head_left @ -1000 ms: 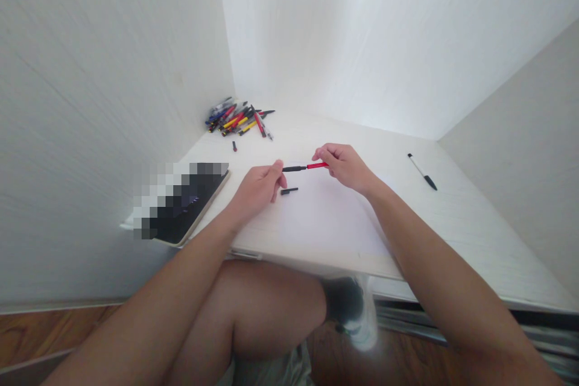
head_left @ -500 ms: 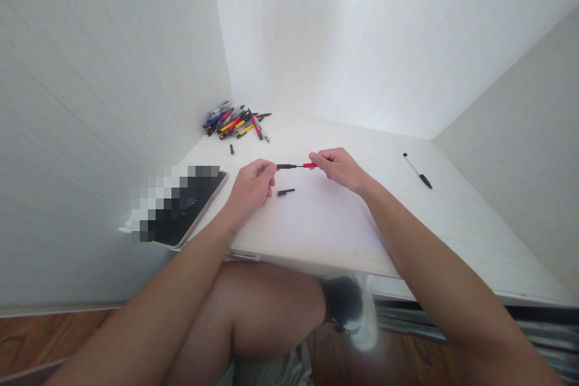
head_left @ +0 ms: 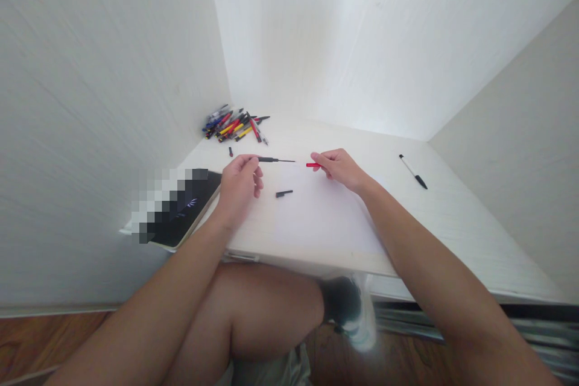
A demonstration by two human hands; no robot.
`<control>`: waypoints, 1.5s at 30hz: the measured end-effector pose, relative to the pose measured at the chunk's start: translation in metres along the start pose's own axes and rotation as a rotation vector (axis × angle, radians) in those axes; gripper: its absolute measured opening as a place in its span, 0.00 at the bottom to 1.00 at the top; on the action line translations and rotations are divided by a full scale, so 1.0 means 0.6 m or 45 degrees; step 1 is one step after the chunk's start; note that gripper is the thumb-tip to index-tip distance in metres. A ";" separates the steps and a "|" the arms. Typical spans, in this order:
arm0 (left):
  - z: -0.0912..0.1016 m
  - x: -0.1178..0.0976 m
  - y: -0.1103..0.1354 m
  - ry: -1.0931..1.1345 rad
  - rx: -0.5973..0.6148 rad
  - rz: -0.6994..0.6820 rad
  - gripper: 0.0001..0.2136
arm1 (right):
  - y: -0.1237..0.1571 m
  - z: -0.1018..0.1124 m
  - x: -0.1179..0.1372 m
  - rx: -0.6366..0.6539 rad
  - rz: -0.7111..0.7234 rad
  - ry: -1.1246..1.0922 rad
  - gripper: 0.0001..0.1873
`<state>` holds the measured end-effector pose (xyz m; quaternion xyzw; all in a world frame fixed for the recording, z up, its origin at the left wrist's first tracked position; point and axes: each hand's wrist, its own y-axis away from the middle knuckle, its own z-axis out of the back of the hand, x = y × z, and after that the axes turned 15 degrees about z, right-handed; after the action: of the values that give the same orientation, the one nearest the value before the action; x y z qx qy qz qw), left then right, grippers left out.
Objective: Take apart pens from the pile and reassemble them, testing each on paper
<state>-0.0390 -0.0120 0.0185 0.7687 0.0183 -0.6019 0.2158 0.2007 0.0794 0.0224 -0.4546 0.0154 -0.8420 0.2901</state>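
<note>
My left hand (head_left: 242, 181) pinches a black pen part (head_left: 268, 160), from which a thin dark refill (head_left: 286, 161) sticks out to the right. Opposite it, my right hand (head_left: 335, 164) is closed on a red pen barrel (head_left: 312, 164) whose end points left. A short gap separates the refill's tip from the barrel. Below the gap, a black pen cap (head_left: 284, 193) lies near the left edge of a white paper sheet (head_left: 325, 217). The other ends of both held parts are hidden in my fingers.
Many mixed pens (head_left: 235, 125) are heaped in the back left corner, with a small dark piece (head_left: 230, 151) in front. A phone or tablet (head_left: 181, 211) lies at left. At right rests a white pen with a black cap (head_left: 420, 181). Pale panels (head_left: 316, 42) enclose the desk.
My left hand has moved left with the black part, drawing the refill clear of the red barrel. My right hand stays almost in place.
</note>
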 end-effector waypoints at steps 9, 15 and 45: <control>0.004 -0.005 0.000 0.120 -0.049 0.043 0.04 | 0.000 0.003 -0.005 -0.047 -0.095 -0.130 0.32; 0.007 -0.001 -0.003 0.151 -0.025 0.027 0.05 | 0.000 0.006 -0.014 -0.077 -0.049 -0.137 0.31; 0.005 -0.006 -0.005 0.190 -0.039 0.025 0.03 | -0.005 0.007 -0.008 -0.114 -0.002 0.052 0.25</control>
<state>-0.0433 -0.0098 0.0204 0.8081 0.0359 -0.5404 0.2316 0.2046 0.0855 0.0221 -0.4499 0.0586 -0.8497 0.2686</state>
